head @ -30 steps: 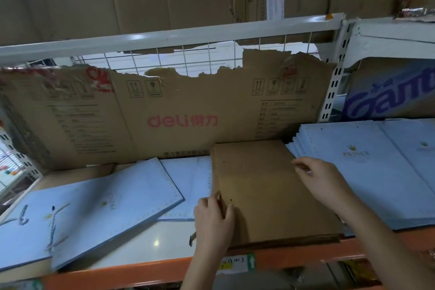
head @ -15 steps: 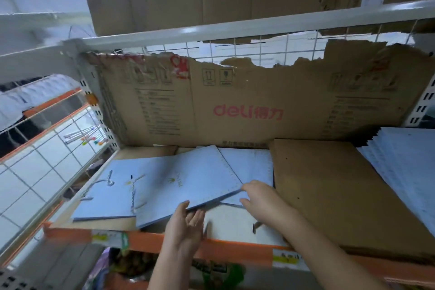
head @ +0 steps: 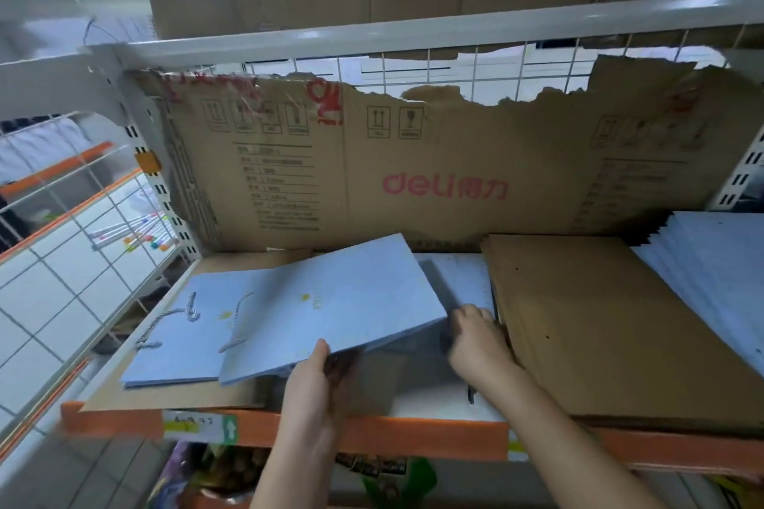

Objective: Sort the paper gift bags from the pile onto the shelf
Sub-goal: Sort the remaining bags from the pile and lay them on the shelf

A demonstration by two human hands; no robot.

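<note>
A flat light-blue gift bag [head: 330,302] with a small gold crown print is tilted up off the shelf. My left hand [head: 316,384] grips its near edge, thumb on top. Another blue bag [head: 182,339] with twisted rope handles lies flat under it to the left. A third blue bag [head: 459,281] lies further back. My right hand [head: 479,343] reaches under the raised bag, fingers curled against the left edge of a stack of brown paper bags [head: 599,322]. What those fingers hold is hidden.
The shelf has an orange front rail [head: 372,434] and a torn "deli" cardboard sheet [head: 413,178] as back wall. A stack of blue bags [head: 711,293] fills the right end. Wire mesh [head: 62,244] with coloured pens is at the left.
The view swung left from the brown stack. My left hand took the near edge of the top blue bag and raised it. My right hand slid under it toward the brown stack.
</note>
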